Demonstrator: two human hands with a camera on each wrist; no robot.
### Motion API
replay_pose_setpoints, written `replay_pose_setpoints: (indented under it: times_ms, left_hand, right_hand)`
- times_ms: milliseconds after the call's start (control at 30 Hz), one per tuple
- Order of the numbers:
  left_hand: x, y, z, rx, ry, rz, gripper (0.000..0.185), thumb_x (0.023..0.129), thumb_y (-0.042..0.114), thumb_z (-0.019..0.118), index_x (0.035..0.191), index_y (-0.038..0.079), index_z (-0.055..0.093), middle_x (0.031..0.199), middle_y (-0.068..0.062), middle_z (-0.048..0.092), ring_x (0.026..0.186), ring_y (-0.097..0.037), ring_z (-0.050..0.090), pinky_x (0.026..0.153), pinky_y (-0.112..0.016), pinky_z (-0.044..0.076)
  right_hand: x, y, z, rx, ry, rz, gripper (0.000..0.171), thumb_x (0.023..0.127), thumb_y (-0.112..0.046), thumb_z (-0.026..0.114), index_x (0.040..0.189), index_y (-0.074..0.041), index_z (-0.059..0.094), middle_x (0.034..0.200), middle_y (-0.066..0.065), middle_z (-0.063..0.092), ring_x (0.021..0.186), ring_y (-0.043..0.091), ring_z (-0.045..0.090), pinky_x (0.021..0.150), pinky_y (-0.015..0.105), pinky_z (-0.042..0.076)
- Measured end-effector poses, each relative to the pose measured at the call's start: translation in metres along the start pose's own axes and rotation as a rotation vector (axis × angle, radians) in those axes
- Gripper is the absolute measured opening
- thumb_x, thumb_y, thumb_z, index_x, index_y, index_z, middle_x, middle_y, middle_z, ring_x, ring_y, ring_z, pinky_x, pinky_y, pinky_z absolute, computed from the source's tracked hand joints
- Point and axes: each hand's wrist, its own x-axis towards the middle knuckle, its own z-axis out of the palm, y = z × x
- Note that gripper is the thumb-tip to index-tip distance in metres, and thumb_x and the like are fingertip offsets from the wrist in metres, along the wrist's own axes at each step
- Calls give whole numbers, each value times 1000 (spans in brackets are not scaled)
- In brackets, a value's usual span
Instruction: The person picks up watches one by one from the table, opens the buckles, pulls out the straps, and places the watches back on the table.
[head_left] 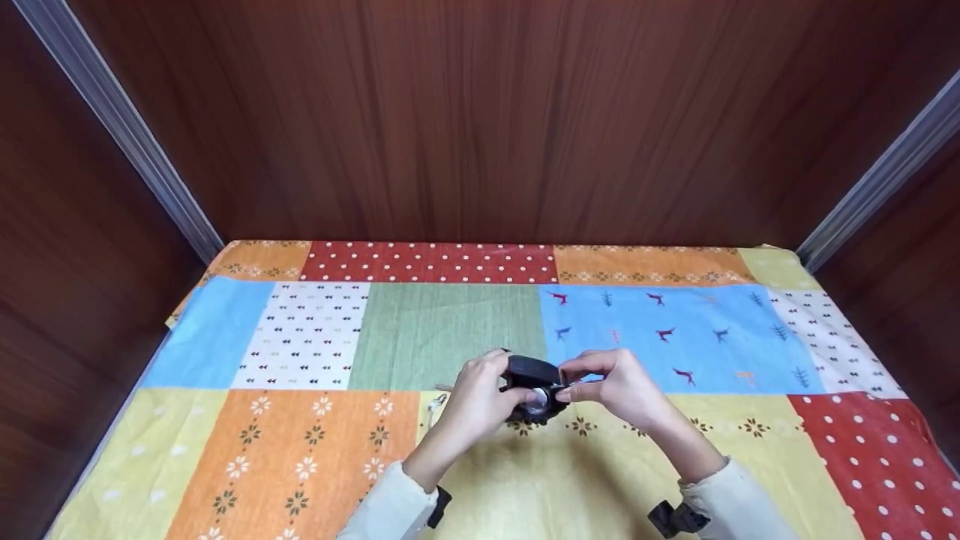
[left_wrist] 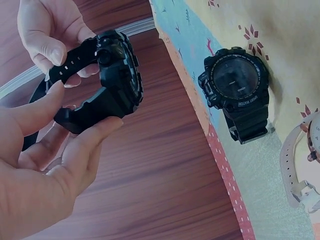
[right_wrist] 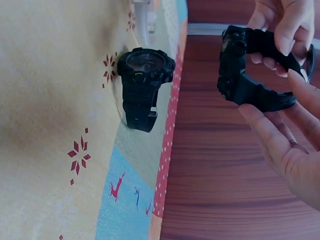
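Note:
Both hands hold one black wristwatch (head_left: 533, 369) up above the cloth, its strap bent into a loop. My left hand (head_left: 480, 397) grips it from the left, fingers along the case and strap (left_wrist: 80, 112). From the right, my right hand (head_left: 615, 386) pinches the strap with thumb and fingers; the perforated strap part (left_wrist: 75, 60) shows between the hands. Its dial faces away from the wrist cameras. Below lies a second black watch (left_wrist: 235, 80), marked "SPORT WATCH", dial up on the cloth (right_wrist: 145, 70); in the head view the hands partly cover it.
A pale-strapped watch (left_wrist: 287, 170) with a rose-coloured case lies left of the second black watch, partly behind my left hand in the head view. A patchwork cloth (head_left: 450, 330) covers the table. Wood-grain panels (head_left: 480, 120) stand behind and at both sides.

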Motion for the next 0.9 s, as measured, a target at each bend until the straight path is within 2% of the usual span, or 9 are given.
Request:
replay_pose_setpoints:
  times_ms: [267, 633, 900]
  left_hand:
    - [0, -1, -2, 0, -13, 21, 23, 73, 11, 75, 95, 8, 68, 90, -2, 65, 89, -19, 60, 81, -33, 46]
    - [0, -4, -5, -88, 2, 44, 19, 73, 8, 74, 91, 7, 69, 88, 0, 65, 87, -17, 60, 81, -34, 45]
    - [-2, -4, -6, -128, -3, 10, 18, 76, 10, 72, 93, 9, 69, 89, 2, 64, 89, -15, 59, 83, -32, 45]
  right_hand:
    - [0, -1, 0, 27, 1, 12, 24, 70, -12, 77, 93, -6, 73, 82, 4, 67, 80, 16, 58, 70, 25, 46]
    - [1, 2, -1, 56, 15, 32, 24, 68, -12, 78, 91, -8, 73, 81, 6, 67, 80, 20, 60, 72, 29, 46]
    - [-1, 4, -2, 128, 37, 66, 29, 67, -11, 79, 94, -1, 71, 85, 10, 67, 82, 22, 60, 75, 30, 47]
